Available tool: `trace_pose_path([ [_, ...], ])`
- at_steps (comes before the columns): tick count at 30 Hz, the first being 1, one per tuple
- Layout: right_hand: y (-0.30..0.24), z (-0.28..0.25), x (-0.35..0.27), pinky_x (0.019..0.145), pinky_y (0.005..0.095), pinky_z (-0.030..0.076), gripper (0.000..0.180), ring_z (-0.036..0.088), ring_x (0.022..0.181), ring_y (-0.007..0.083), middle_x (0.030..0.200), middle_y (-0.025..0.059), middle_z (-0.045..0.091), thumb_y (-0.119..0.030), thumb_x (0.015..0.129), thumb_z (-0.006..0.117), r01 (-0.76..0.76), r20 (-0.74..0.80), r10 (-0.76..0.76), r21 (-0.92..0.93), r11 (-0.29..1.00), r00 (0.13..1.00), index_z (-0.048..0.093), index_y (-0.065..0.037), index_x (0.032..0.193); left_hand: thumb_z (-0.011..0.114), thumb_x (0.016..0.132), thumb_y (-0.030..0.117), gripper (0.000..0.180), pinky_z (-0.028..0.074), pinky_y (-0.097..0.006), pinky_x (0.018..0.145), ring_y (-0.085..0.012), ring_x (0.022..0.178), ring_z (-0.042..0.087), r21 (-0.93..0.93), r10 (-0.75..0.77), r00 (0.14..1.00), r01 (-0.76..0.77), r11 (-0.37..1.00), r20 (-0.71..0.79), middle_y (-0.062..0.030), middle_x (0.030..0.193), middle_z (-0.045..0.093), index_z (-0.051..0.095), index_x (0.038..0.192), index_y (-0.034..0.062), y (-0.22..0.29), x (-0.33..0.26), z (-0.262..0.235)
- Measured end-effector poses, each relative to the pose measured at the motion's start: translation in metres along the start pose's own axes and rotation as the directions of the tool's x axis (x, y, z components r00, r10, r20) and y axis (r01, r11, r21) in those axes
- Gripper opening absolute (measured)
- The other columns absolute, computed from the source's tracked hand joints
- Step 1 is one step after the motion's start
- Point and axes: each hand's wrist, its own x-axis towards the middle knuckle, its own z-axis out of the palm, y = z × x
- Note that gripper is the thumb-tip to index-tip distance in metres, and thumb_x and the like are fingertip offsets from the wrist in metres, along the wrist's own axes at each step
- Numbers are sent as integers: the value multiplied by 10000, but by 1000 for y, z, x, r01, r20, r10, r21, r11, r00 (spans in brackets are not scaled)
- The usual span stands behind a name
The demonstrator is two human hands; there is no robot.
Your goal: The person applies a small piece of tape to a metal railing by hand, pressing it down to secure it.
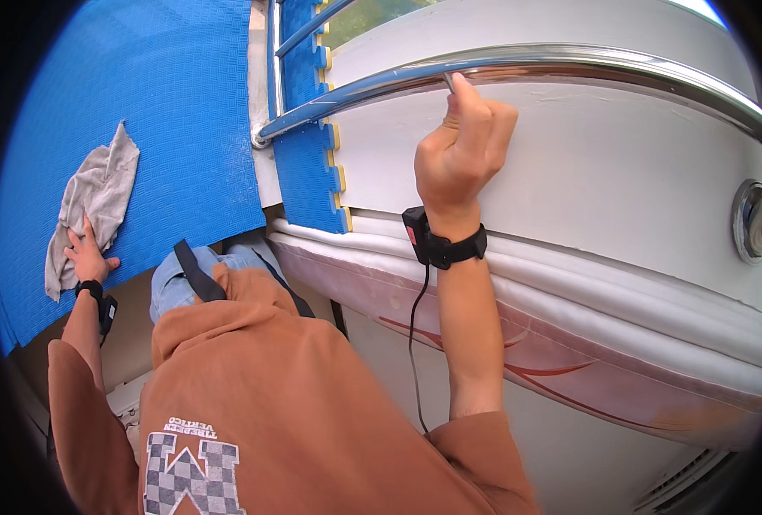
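Observation:
My left hand (89,256) rests with its fingers spread on a crumpled grey cloth (97,190), which lies on the blue textured foam mat (188,94). The fingers do not grip the cloth; the fingertips lie on its lower part. My right hand (462,142) is raised just beneath a curved, shiny metal rail (518,58). Its fingers are curled into a pinch. A small thin grey tip (449,80) sticks out by the thumb and reaches the rail's underside; the kind of thing it is cannot be made out.
A white panel (587,154) stands behind the rail, whose right end meets a round metal base (748,221). White padded rolls (552,279) run below, over a pinkish covering with red lines (587,378). A blue mat strip with yellow notched edges (312,176) hangs beside them. A cable (412,343) trails from the right wristband.

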Motion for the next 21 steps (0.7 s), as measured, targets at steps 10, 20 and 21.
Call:
trace_pose_path([
  [10, 12, -31, 53, 643, 323, 495, 119, 545, 776, 266, 917, 124, 520, 98, 861, 560, -122, -43, 117, -154, 981, 992, 575, 20, 950, 872, 468, -24, 1359, 422, -533, 1024, -516, 1336, 240, -31, 11, 999, -13, 999, -44, -152, 1571, 106, 102, 1489, 435, -10, 2, 8],
  [20, 14, -24, 35, 668, 374, 482, 161, 544, 787, 307, 897, 130, 515, 114, 847, 557, -156, 1, 158, -152, 976, 987, 539, 15, 973, 863, 476, -22, 1359, 456, -540, 985, -498, 1335, 258, -18, 19, 997, -20, 1000, -78, -133, 1569, 142, 95, 1486, 465, -8, 0, 15],
  [21, 11, -22, 35, 670, 387, 472, 168, 539, 786, 314, 890, 131, 515, 115, 845, 557, -158, 7, 161, -157, 975, 987, 536, 11, 975, 863, 476, -22, 1359, 456, -540, 985, -498, 1335, 258, -13, 23, 997, -24, 1000, -74, -133, 1569, 142, 95, 1486, 465, -10, 0, 15],
])
